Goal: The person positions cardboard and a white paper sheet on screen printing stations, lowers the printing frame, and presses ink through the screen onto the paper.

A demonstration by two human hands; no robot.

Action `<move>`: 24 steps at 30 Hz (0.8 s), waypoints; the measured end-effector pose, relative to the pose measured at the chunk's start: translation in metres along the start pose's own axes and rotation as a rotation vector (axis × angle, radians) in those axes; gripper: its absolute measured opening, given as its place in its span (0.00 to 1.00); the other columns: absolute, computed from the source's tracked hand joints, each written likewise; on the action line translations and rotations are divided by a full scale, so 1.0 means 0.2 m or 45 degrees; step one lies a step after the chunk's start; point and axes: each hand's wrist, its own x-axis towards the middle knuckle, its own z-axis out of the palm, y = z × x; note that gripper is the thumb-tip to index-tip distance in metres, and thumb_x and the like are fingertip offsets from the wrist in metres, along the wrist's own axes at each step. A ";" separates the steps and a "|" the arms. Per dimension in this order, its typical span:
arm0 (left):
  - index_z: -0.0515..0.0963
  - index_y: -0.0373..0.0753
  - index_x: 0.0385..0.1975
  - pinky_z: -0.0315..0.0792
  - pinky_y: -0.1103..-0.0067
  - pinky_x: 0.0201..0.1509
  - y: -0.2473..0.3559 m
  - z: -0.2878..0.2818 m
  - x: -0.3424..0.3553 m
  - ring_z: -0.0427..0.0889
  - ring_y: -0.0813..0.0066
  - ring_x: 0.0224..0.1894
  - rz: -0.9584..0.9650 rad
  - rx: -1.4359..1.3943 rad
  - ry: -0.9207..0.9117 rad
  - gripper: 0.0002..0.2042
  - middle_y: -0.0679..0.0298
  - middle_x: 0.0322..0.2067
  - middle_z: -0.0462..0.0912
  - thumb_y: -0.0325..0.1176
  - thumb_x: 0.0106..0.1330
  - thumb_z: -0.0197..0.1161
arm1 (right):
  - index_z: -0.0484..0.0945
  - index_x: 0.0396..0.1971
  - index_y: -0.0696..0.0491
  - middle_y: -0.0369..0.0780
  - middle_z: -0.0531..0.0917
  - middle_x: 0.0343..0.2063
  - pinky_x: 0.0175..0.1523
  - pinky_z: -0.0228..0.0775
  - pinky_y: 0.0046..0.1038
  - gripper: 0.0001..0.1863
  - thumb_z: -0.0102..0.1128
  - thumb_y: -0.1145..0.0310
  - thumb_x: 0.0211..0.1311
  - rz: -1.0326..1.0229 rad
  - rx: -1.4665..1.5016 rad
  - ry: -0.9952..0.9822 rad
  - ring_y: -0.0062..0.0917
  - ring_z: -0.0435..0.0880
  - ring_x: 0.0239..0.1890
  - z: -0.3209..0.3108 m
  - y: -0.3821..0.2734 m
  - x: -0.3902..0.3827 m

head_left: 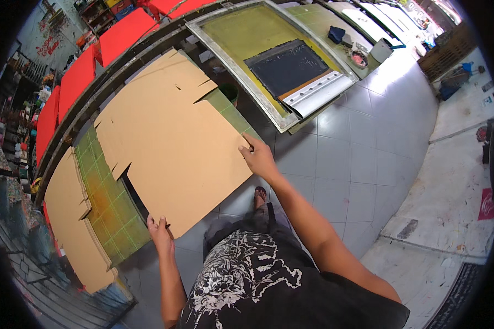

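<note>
A large tan cardboard sheet (173, 137) with slots cut into its edges spans the space between my hands. My left hand (161, 236) pinches its near left corner, thumb on top. At its right corner, my right hand (258, 157) grips the edge with the thumb on the upper face. The sheet's far part lies over a green gridded board (105, 211), while its near edge juts out over the floor. A second cut cardboard sheet (67, 219) is on the left, beside the green board.
Right of the cardboard stands a framed printing screen (233, 35) with dark ink (286, 66) and a wide squeegee (318, 93). Red sheets (127, 35) line the far side behind a dark rail. A grey container (381, 50) sits farther right. Tiled floor (335, 159) runs along my right.
</note>
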 end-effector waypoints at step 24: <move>0.62 0.28 0.63 0.73 0.79 0.43 0.18 0.23 0.14 0.78 0.77 0.42 -0.151 0.625 -0.040 0.25 0.59 0.50 0.79 0.22 0.66 0.56 | 0.68 0.59 0.57 0.51 0.66 0.60 0.63 0.60 0.41 0.37 0.71 0.61 0.48 -0.360 -0.287 0.117 0.47 0.65 0.61 -0.17 0.32 -0.08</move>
